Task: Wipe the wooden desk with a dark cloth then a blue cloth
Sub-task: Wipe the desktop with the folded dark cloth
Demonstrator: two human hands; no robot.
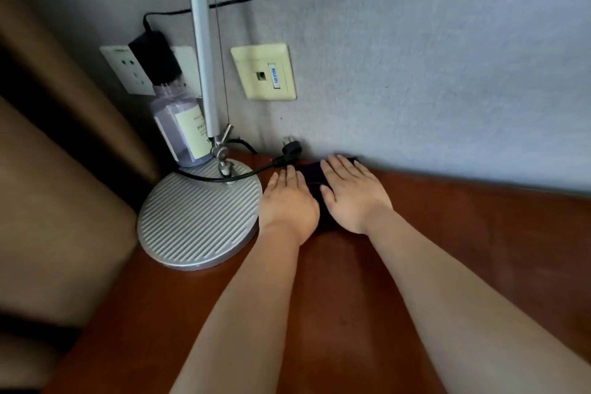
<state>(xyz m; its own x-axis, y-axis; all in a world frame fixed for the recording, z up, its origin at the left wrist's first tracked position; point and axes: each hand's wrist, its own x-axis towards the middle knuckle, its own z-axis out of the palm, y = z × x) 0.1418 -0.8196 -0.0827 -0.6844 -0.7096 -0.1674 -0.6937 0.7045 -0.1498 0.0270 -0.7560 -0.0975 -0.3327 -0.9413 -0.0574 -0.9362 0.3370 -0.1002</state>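
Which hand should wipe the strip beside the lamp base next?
Left, probably. The left hand lies flat on the dark cloth right beside the lamp base; the right hand is farther away.

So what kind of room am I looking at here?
Probably a hotel room or bedroom desk corner: a wooden desk pushed against a textured wall, a silver desk lamp beside a network socket, and brown curtains at the left.

Blue tag on wall data socket (263, 72) reads "BELDEN"; bottle label (193, 134) print too small to read.
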